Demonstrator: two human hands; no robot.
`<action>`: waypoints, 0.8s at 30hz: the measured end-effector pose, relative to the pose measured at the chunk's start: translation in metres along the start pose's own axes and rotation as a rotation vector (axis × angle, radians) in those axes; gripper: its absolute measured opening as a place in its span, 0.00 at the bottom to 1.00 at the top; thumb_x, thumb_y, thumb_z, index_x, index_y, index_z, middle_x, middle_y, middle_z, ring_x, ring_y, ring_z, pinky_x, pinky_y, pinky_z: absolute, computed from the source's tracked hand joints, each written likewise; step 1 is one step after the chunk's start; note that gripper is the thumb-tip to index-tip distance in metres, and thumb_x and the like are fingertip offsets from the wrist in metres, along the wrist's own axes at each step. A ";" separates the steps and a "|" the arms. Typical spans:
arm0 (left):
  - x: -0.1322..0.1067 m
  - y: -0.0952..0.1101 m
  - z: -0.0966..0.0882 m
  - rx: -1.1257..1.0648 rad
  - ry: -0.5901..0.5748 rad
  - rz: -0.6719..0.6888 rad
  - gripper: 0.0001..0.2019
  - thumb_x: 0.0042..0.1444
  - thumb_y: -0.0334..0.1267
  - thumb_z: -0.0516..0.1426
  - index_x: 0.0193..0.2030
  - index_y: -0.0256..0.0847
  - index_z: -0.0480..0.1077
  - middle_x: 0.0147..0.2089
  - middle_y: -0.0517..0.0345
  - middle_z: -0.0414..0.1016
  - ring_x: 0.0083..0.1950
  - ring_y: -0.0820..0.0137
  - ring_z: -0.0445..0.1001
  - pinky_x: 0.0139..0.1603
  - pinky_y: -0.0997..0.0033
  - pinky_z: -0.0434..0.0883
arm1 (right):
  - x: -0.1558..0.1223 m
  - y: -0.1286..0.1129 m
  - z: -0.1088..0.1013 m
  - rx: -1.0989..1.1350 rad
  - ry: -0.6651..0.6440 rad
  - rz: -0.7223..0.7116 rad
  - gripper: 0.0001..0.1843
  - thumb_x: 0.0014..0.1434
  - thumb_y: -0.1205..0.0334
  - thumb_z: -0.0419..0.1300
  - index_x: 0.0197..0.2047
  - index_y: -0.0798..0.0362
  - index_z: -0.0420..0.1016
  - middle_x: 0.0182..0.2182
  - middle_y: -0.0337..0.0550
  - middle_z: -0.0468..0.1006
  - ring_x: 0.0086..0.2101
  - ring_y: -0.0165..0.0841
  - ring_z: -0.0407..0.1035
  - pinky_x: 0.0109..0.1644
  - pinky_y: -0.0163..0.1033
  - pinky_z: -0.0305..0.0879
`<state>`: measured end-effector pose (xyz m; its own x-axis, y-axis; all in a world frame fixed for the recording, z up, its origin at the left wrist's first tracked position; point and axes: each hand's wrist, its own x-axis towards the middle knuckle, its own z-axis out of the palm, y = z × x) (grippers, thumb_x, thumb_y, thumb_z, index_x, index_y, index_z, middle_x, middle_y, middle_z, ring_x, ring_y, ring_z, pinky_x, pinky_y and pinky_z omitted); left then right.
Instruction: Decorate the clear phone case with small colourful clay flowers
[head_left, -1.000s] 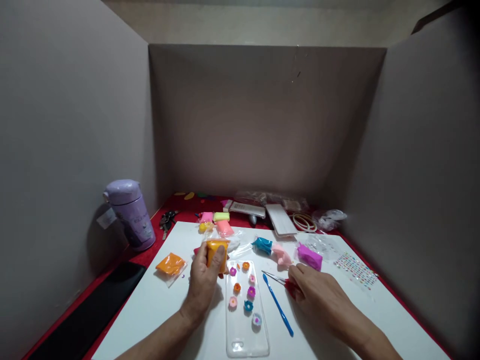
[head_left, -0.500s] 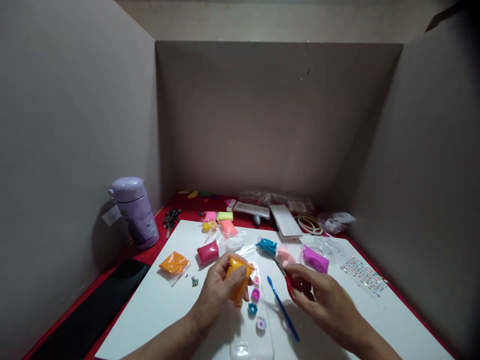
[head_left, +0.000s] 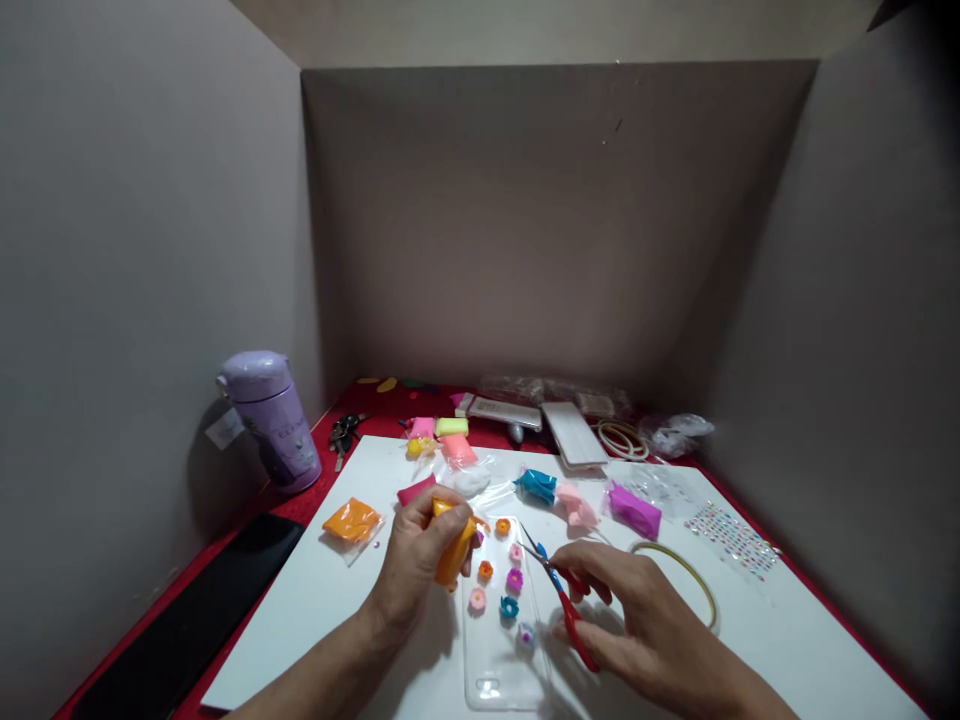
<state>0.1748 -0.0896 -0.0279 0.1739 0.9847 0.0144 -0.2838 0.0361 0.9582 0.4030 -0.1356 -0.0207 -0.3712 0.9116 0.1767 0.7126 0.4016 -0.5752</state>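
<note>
My left hand [head_left: 409,550] is wrapped round a packet of orange clay [head_left: 450,552], above the upper left part of a clear phone case [head_left: 495,668]. In my right hand [head_left: 641,610] is a pair of red-handled scissors [head_left: 568,612], with its blades spread apart and pointing toward the packet without touching it. Small clay flowers lie on the case, among them an orange flower [head_left: 486,570], a purple flower [head_left: 514,580] and a teal flower [head_left: 509,607]. A blue modelling tool is mostly hidden behind the scissors.
Behind my hands lie clay packets: teal [head_left: 537,486], pale pink [head_left: 577,506] and purple [head_left: 634,510]. Another orange packet [head_left: 352,520] is at left. A gem sticker sheet [head_left: 733,540] and a bangle [head_left: 701,580] are at right. A purple flask [head_left: 271,425] stands beyond the white board's left edge.
My left hand has drawn left with the clay packet, uncovering more flowers on the phone case. The scissors have swung into fuller view and their blades have opened.
</note>
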 end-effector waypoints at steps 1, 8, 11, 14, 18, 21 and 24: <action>0.000 0.000 0.000 0.003 0.003 -0.003 0.11 0.53 0.42 0.59 0.28 0.38 0.65 0.21 0.63 0.70 0.18 0.78 0.67 0.19 0.80 0.63 | 0.000 0.000 0.000 -0.007 -0.003 -0.001 0.10 0.51 0.68 0.58 0.38 0.49 0.70 0.31 0.36 0.72 0.31 0.32 0.64 0.35 0.37 0.62; -0.002 -0.010 0.005 0.006 -0.050 -0.097 0.13 0.51 0.46 0.61 0.29 0.40 0.65 0.18 0.63 0.68 0.17 0.74 0.66 0.15 0.78 0.63 | -0.001 -0.005 0.003 0.001 -0.025 -0.030 0.08 0.51 0.67 0.59 0.36 0.50 0.70 0.28 0.35 0.72 0.30 0.31 0.64 0.34 0.36 0.60; -0.003 -0.012 0.005 0.009 -0.062 -0.111 0.13 0.50 0.47 0.62 0.29 0.40 0.65 0.19 0.62 0.69 0.18 0.74 0.66 0.17 0.75 0.66 | -0.001 -0.006 0.005 0.026 -0.043 -0.029 0.08 0.50 0.69 0.59 0.36 0.50 0.70 0.28 0.34 0.72 0.30 0.30 0.64 0.36 0.36 0.60; -0.004 -0.011 0.007 0.051 -0.068 -0.112 0.14 0.49 0.47 0.62 0.29 0.40 0.64 0.21 0.62 0.70 0.19 0.74 0.67 0.19 0.75 0.67 | -0.001 -0.006 0.006 0.037 -0.059 -0.026 0.09 0.51 0.69 0.59 0.36 0.49 0.70 0.28 0.34 0.72 0.30 0.30 0.63 0.36 0.36 0.59; -0.006 -0.009 0.010 0.136 -0.075 -0.086 0.16 0.49 0.49 0.61 0.27 0.39 0.64 0.21 0.62 0.70 0.19 0.75 0.68 0.19 0.77 0.65 | -0.002 -0.006 0.006 0.055 -0.079 -0.033 0.08 0.52 0.68 0.60 0.38 0.50 0.71 0.28 0.34 0.72 0.29 0.29 0.63 0.35 0.36 0.59; -0.006 -0.010 0.010 0.187 -0.074 -0.075 0.16 0.50 0.49 0.61 0.27 0.39 0.64 0.22 0.61 0.71 0.19 0.75 0.69 0.18 0.78 0.62 | -0.002 -0.006 0.005 0.069 -0.072 -0.036 0.08 0.53 0.67 0.59 0.38 0.50 0.72 0.28 0.35 0.73 0.30 0.30 0.65 0.36 0.36 0.60; -0.006 -0.010 0.009 0.208 -0.080 -0.075 0.15 0.51 0.48 0.60 0.28 0.39 0.63 0.23 0.61 0.71 0.20 0.74 0.70 0.17 0.80 0.61 | -0.003 -0.006 0.004 0.085 -0.052 -0.052 0.08 0.54 0.66 0.59 0.39 0.50 0.73 0.28 0.36 0.75 0.29 0.30 0.66 0.35 0.36 0.61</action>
<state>0.1855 -0.0975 -0.0348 0.2635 0.9636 -0.0449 -0.0677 0.0649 0.9956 0.3974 -0.1411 -0.0209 -0.4383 0.8830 0.1680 0.6393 0.4376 -0.6323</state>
